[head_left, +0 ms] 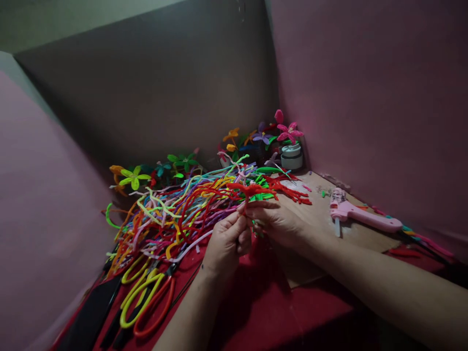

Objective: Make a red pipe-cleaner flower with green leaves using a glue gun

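Observation:
A red pipe-cleaner flower (252, 189), its petals spread out sideways, stands up from between my hands. My left hand (228, 239) is closed, with thumb and forefinger pinching it at the stem below the petals. From the other side my right hand (276, 223) meets it at the same spot, fingers drawn together around the stem. The stem's lower part is mostly hidden by my fingers. Just behind the hands lies a big heap of loose pipe cleaners (197, 204) in many colours. Red pipe-cleaner pieces (292, 191) rest to the right of the flower.
A pink glue gun (365, 217) lies on a brown board (351, 241) at right. Yellow-handled scissors (141, 302) and red-handled scissors (155, 312) sit front left, beside a black flat object (89, 312). Finished flowers (290, 132) and a grey-white jar (291, 157) line the back wall.

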The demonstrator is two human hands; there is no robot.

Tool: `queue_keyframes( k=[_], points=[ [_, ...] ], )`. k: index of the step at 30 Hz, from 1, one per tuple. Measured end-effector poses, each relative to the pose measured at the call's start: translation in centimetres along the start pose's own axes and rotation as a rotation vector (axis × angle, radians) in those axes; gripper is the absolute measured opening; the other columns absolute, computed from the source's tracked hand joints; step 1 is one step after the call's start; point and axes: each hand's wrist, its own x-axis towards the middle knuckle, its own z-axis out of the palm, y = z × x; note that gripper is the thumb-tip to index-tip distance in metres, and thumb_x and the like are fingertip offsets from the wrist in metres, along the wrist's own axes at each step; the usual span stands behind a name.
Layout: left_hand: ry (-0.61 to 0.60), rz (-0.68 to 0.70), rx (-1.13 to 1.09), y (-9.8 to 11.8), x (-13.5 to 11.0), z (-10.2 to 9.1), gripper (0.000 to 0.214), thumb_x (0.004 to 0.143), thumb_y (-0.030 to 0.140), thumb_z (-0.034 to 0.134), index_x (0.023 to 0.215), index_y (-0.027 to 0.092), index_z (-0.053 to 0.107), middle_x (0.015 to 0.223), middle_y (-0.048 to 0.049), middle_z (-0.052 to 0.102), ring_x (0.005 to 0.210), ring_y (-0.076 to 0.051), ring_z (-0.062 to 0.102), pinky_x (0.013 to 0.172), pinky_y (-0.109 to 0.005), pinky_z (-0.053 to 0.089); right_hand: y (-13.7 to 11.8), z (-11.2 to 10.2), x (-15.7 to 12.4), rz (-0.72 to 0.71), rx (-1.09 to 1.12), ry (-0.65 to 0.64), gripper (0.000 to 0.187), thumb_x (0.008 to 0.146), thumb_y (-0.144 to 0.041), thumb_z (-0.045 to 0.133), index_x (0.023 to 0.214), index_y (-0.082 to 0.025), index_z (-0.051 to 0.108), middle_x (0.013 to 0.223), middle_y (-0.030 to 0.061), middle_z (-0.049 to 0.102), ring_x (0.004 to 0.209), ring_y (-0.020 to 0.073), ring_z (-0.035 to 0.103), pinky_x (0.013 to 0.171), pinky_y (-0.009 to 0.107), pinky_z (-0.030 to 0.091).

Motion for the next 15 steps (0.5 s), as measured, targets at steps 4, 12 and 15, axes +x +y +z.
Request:
queue_keyframes(
  k=[4, 12, 15],
  points=[
    [-0.101, -0.081, -0.101, 0.17, 0.04, -0.45, 0.021, 0.079, 0.033, 0.06, 0.072, 0.014, 0.055, 0.043, 0.0097, 0.029, 0.034, -0.001, 0.016, 0.034, -0.012, 0.019, -0.29, -0.13, -0.15, 0.016, -0.005, -0.018, 0.024, 0.06, -0.03, 0.076, 0.079, -0.016, 0.071, 0.064, -0.0007, 0.062, 0.055, 0.0073, 0.048, 0.051, 0.02, 0.032],
    [-0.16, -0.107, -0.185, 0.18, -0.23, -0.52, 0.013, 0.078, 0.026, 0.06, 0.072, 0.014, 0.057, 0.045, 0.0101, 0.024, 0.035, -0.002, 0.011, 0.032, -0.012, 0.02, -0.92, 0.06, -0.2, -0.041, -0.138, -0.12, 0.02, 0.071, -0.028, 0.068, 0.086, -0.016, 0.07, 0.067, -0.0006, 0.063, 0.061, 0.0091, 0.052, 0.06, 0.023, 0.038],
    [-0.118, -0.121, -0.113, 0.2, 0.07, -0.37, 0.017, 0.078, 0.03, 0.06, 0.073, 0.014, 0.057, 0.043, 0.0094, 0.029, 0.033, -0.002, 0.017, 0.032, -0.012, 0.022, -0.68, -0.14, -0.1, -0.08, -0.093, -0.049, 0.015, 0.066, -0.025, 0.071, 0.077, -0.016, 0.069, 0.064, -0.0022, 0.062, 0.057, 0.0078, 0.051, 0.057, 0.022, 0.037]
  ],
)
